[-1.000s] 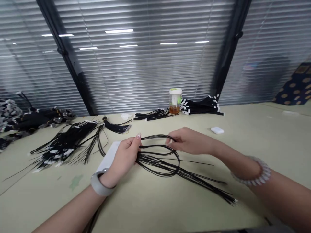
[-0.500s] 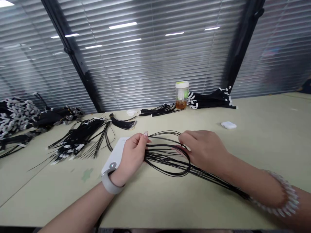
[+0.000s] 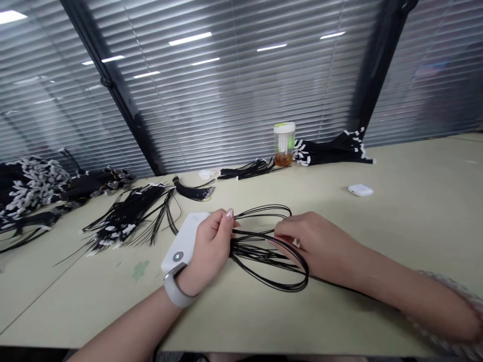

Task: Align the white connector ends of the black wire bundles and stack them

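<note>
Thin black cables (image 3: 260, 251) form a looped bundle above the pale table. My left hand (image 3: 217, 239) is closed round one end of the bundle, thumb on top. Several loops stick out to the right of it, one large loop hanging toward the front. My right hand (image 3: 313, 246) has its fingers curled in among the cables at the right side of the loops; its fingertips are partly hidden. A cable tail runs to the right beneath my right forearm. Behind my left wrist lies a white power bank (image 3: 181, 249) with a small round display.
Black cable bundles with white connectors (image 3: 128, 216) lie at the left, with a larger pile (image 3: 33, 186) beyond. A cup of amber liquid (image 3: 284, 146) stands at the back beside another cable bundle (image 3: 332, 151). A white earbud case (image 3: 360, 190) lies at right. Blinds (image 3: 241, 90) rise behind.
The front loop has swung lower and to the right, and the cable tail under my right forearm shows less. My right hand has shifted slightly; my left still grips the bundle.
</note>
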`<state>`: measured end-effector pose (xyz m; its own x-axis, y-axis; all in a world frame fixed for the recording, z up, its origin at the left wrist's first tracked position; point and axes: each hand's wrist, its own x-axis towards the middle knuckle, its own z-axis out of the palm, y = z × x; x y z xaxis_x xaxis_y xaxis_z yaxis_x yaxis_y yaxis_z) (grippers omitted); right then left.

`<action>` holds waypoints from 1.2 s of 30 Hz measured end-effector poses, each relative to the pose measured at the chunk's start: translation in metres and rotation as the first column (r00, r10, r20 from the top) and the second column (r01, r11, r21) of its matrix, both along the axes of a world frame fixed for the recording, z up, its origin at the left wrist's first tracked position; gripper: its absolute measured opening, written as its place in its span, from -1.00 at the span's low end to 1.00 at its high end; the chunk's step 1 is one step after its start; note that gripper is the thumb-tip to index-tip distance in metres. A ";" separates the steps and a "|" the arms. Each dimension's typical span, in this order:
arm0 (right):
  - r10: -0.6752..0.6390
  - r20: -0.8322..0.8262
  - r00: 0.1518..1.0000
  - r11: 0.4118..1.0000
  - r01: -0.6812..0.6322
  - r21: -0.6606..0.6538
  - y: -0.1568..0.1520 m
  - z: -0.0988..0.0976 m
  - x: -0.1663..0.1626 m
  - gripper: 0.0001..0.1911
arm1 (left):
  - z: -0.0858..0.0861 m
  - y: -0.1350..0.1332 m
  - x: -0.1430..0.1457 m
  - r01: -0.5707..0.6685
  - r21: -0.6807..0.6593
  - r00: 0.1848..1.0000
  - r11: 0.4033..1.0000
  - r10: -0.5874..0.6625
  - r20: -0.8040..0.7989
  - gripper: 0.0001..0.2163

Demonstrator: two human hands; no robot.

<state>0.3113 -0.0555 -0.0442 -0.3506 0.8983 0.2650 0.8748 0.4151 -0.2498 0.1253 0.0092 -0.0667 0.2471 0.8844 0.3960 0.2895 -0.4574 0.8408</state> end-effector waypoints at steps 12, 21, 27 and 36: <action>0.217 -0.202 0.955 0.976 -0.214 0.037 0.003 -0.019 -0.019 -0.78 | -0.007 -0.006 -0.001 0.109 0.091 0.984 0.990 -0.094 -0.150 -0.69; 0.187 -0.143 0.972 0.982 -0.184 0.035 0.004 -0.019 -0.021 -0.78 | -0.006 -0.005 0.000 0.114 0.094 0.979 0.989 -0.096 -0.180 -0.69; 0.176 -0.108 0.979 0.984 -0.171 0.051 0.005 -0.016 -0.022 -0.76 | -0.005 -0.005 0.000 0.121 0.078 0.977 0.990 -0.105 -0.185 -0.70; 0.160 -0.023 0.987 0.978 -0.155 0.138 0.006 -0.024 -0.022 -0.79 | -0.007 -0.003 0.000 0.129 0.073 0.972 0.989 -0.111 -0.208 -0.69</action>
<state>0.2897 -0.0494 -0.0678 -0.4735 0.7875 0.3944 0.7879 0.5789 -0.2100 0.1257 0.0058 -0.0736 0.4322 0.8083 0.3997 0.3884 -0.5669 0.7265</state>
